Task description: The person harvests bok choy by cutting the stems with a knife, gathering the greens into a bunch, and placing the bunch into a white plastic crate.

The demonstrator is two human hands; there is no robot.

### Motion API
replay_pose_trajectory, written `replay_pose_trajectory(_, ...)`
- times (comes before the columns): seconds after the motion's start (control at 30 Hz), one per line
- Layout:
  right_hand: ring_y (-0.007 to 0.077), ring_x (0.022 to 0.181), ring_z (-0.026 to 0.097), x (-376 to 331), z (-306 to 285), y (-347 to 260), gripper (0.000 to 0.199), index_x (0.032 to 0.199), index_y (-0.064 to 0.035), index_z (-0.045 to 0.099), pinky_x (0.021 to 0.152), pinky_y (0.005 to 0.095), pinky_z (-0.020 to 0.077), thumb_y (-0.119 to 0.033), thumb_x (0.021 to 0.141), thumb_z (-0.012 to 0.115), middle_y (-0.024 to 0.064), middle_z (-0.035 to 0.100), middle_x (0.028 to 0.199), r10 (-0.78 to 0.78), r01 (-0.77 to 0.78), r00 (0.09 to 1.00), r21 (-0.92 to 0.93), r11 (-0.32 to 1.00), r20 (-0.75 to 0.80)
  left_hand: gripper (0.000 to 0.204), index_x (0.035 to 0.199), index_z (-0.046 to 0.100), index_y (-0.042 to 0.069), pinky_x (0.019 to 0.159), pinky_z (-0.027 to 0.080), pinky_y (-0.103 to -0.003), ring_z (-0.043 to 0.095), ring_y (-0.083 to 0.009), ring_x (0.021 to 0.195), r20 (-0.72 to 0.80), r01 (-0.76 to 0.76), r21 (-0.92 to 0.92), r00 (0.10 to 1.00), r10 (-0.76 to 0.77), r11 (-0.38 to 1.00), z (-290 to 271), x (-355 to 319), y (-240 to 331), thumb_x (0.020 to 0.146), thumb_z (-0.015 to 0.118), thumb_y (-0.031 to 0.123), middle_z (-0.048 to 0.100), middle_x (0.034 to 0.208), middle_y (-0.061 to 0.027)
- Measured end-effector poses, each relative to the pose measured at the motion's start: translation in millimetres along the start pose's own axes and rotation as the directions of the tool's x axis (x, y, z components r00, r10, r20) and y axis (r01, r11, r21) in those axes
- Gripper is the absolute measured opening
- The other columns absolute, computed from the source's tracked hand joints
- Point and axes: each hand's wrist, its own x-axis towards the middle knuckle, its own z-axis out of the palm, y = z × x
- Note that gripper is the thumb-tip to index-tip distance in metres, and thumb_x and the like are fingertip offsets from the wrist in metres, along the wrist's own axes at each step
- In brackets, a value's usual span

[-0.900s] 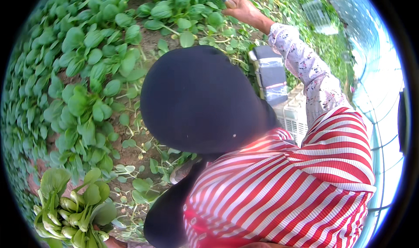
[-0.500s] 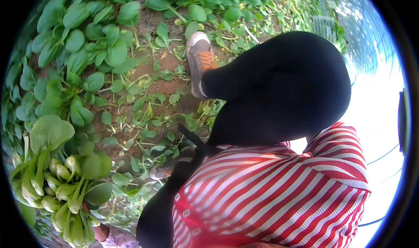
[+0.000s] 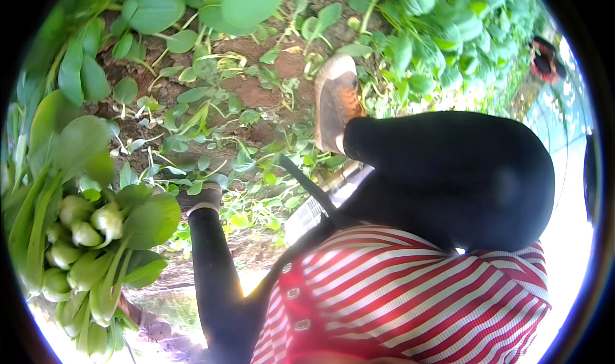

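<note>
A bunch of cut green leafy plants with pale bulbous stems fills the lower left of the head view. My left hand shows only as a small patch under the bunch, closed around its stems. My right hand is out of sight. My red-and-white striped shirt and black-trousered knee fill the lower right. One shoe stands on the soil, and the other foot is at the end of my black leg.
Rows of the same leafy plants grow in brown soil on all sides. A white slatted crate peeks out beside my knee. A small dark and red shape lies at the far upper right.
The view has swung down and to the left. My right hand, earlier stretched out into the plants, has left the picture. The bunch in my left hand now looks larger and closer.
</note>
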Motion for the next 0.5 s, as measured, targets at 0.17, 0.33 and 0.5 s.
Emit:
replay_pose_trajectory(0.17, 0.0342, 0.082, 0.066, 81.5, -13.6, -51.2, 0.03, 0.102, -0.0073, 0.064, 0.072, 0.0417, 0.0514, -0.031, 0.084, 0.067, 0.0165, 0.068, 0.088, -0.178, 0.177, 0.984, -0.11, 0.978, -0.003, 0.042, 0.109, 0.067, -0.001, 0.102, 0.041, -0.047, 0.048, -0.0376, 0.123, -0.034, 0.161, -0.036, 0.986, -0.162, 0.986, -2.6, -76.1, 26.6, 0.073, 0.076, 0.018, 0.047, 0.133, -0.0248)
replay_pose_trajectory(0.33, 0.0345, 0.079, 0.066, 153.2, 34.9, -150.1, 0.029, 0.101, -0.007, 0.064, 0.07, 0.0419, 0.0512, -0.03, 0.084, 0.068, 0.016, 0.068, 0.085, -0.49, 0.488, 0.872, -0.106, 0.867, 0.001, 0.041, 0.109, 0.067, -0.001, 0.101, 0.041, -0.047, 0.049, -0.0372, 0.122, -0.169, 0.284, -0.089, 0.94, -0.296, 0.955, -21.8, -158.6, 65.9, 0.073, 0.076, 0.018, 0.048, 0.132, -0.0244)
replay_pose_trajectory(0.5, 0.0347, 0.077, 0.066, 134.0, 94.6, -265.6, 0.028, 0.099, -0.0067, 0.064, 0.068, 0.0421, 0.0509, -0.029, 0.084, 0.068, 0.0155, 0.068, 0.082, -0.769, 0.772, 0.636, 0.066, 0.632, -0.071, 0.041, 0.108, 0.067, -0.001, 0.101, 0.041, -0.046, 0.049, -0.0368, 0.121, -0.248, 0.318, -0.243, 0.893, -0.376, 0.916, -40.2, -209.5, 99.8, 0.073, 0.075, 0.018, 0.048, 0.132, -0.024)
